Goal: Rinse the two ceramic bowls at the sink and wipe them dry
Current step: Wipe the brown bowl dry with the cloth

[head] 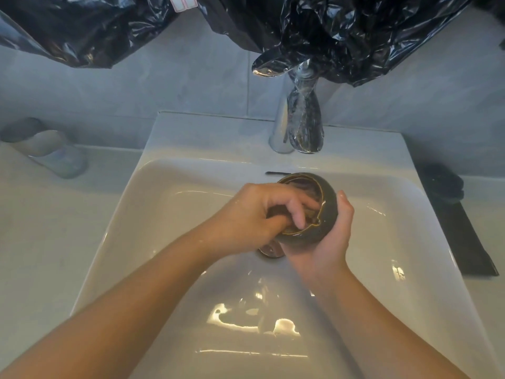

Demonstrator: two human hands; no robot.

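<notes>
Rinse stage, by the look of it: right hand (325, 239) cups a dark bowl (322, 212) from beneath and outside, fingers curled round its wall, holding it tilted over the sink (169, 220) just above the drain (269, 251). Left hand (257, 214) is half closed, fingers (299, 212) hooked over the rim and reaching inside, likely rubbing the inner wall; can't tell if it has a sponge or anything else, nothing visible in it. Bowl interior looks brownish and glossy, maybe wet; contents unclear because of blur. No clear water stream from the tap (296, 116); basin surface shines with wet patches. Only one bowl in view, second not seen, no cloth identifiable for drying. Judgement: first bowl mid-wash, so its drying, plus the second bowl's rinse and wipe, all seem left. Blurred pale container (52, 151) on left counter, contents not readable. Dark object (445, 184) at right of sink, unidentifiable. Black plastic (341, 31) hangs above tap.
</notes>
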